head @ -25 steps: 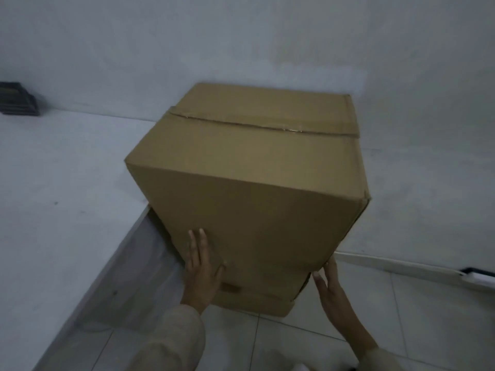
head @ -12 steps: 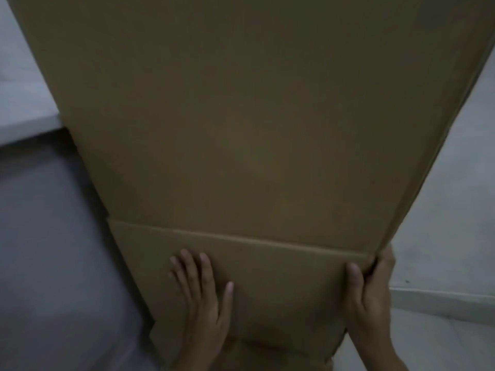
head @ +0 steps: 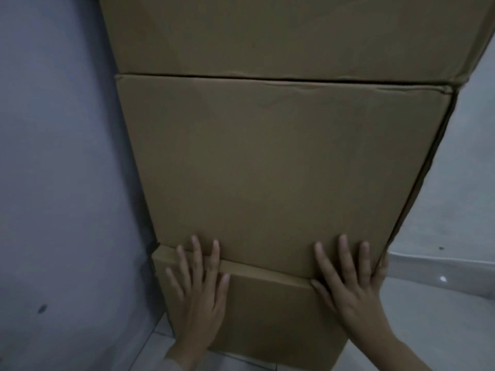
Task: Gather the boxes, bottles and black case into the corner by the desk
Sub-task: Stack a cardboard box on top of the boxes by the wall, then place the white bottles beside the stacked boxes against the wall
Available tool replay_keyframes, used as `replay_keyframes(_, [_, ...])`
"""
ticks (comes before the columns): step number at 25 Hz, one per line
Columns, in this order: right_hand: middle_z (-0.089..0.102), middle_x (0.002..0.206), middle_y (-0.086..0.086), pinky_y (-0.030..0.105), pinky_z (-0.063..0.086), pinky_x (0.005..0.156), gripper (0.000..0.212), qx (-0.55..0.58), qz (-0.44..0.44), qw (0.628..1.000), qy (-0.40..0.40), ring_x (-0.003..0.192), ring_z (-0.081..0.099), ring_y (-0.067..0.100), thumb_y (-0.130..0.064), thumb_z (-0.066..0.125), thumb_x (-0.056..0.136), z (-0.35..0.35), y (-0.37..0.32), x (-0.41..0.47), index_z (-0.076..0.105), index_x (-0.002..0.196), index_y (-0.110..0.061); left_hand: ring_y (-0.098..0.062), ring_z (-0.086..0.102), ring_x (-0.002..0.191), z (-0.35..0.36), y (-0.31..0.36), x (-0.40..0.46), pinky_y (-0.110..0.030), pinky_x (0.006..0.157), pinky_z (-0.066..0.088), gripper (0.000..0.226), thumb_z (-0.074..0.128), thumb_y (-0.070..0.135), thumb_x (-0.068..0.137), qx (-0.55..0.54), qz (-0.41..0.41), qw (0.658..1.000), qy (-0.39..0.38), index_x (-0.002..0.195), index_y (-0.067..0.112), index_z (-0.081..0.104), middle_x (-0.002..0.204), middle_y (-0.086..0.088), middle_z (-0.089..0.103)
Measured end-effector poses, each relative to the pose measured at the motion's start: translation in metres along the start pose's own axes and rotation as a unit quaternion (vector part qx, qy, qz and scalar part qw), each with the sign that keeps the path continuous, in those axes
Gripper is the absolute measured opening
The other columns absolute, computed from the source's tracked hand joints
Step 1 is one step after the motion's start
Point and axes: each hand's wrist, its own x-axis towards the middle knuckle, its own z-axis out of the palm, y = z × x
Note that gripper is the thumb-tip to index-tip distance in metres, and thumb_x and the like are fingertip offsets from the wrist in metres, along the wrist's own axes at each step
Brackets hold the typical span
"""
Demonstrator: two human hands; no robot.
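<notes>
Three brown cardboard boxes stand stacked and fill most of the view: a top box [head: 281,33], a middle box [head: 267,162] and a bottom box [head: 267,317] that juts forward a little on the floor. My left hand [head: 199,293] lies flat with spread fingers across the seam between the bottom and middle boxes. My right hand [head: 353,282] presses flat on the lower right of the middle box, its thumb reaching onto the bottom box and its outer fingers at the box's right edge. No bottles or black case are in view.
A grey vertical panel [head: 61,183] stands close against the stack's left side. Pale floor tiles [head: 442,317] and a white wall [head: 460,183] lie to the right.
The view has dropped lower down the stack. My right hand has shifted from gripping the box's right edge to lying flat on the front. My left hand stays flat on the lower boxes.
</notes>
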Motion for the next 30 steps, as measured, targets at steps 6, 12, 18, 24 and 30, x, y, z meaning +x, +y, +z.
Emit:
replay_keyframes(6, [-0.001,0.159,0.000,0.076,0.015,0.097,0.058,-0.088,-0.077,0.993,-0.027,0.146,-0.001,0.029,-0.062,0.030,0.090,0.007,-0.006,-0.001,0.019,0.143,-0.044,-0.015,-0.032,0.139,0.040,-0.033,0.001,-0.034,0.108,-0.017,0.061,0.011,0.063,0.091,-0.014,0.049,0.999,0.006,0.143,0.043,-0.012,0.151,0.006,-0.036])
replay_keyframes(12, [-0.001,0.159,-0.003,0.079,0.014,0.091,0.056,-0.137,-0.089,0.986,-0.039,0.145,-0.003,0.033,-0.062,0.033,0.089,0.011,-0.014,-0.002,0.023,0.141,-0.047,-0.015,-0.033,0.139,0.047,-0.049,0.013,-0.041,0.108,-0.016,0.062,0.011,0.063,0.090,-0.005,0.065,0.998,0.016,0.143,0.042,-0.014,0.150,0.006,-0.037])
replay_keyframes(18, [0.007,0.155,-0.002,0.075,0.021,0.090,0.058,-0.118,-0.111,0.984,-0.077,0.145,-0.008,0.033,-0.052,0.043,0.089,0.000,-0.012,0.003,0.021,0.142,-0.046,-0.020,-0.016,0.143,0.027,-0.019,0.003,-0.067,0.104,0.003,0.060,0.023,0.059,0.089,-0.072,0.013,0.997,0.014,0.142,0.038,0.003,0.153,-0.005,-0.011])
replay_keyframes(24, [0.052,0.139,-0.003,0.042,0.041,0.097,0.040,0.030,-0.183,0.945,-0.271,0.127,0.051,0.020,-0.018,0.042,0.079,-0.074,0.061,-0.035,0.057,0.114,-0.031,-0.023,0.028,0.137,0.002,0.098,0.005,-0.038,0.111,0.025,0.031,0.047,0.019,0.084,-0.212,0.384,0.899,-0.010,0.114,0.024,0.050,0.136,-0.008,0.039])
replay_keyframes(30, [0.054,0.130,-0.013,0.032,0.042,0.097,0.031,0.163,0.087,0.834,-0.520,0.112,0.056,0.011,-0.023,0.041,0.096,-0.146,0.115,-0.110,0.051,0.123,-0.034,-0.008,0.048,0.114,0.019,0.178,-0.028,-0.033,0.094,0.043,0.033,0.046,0.050,0.088,-0.186,0.536,0.737,-0.368,0.111,0.028,0.055,0.120,0.009,0.055])
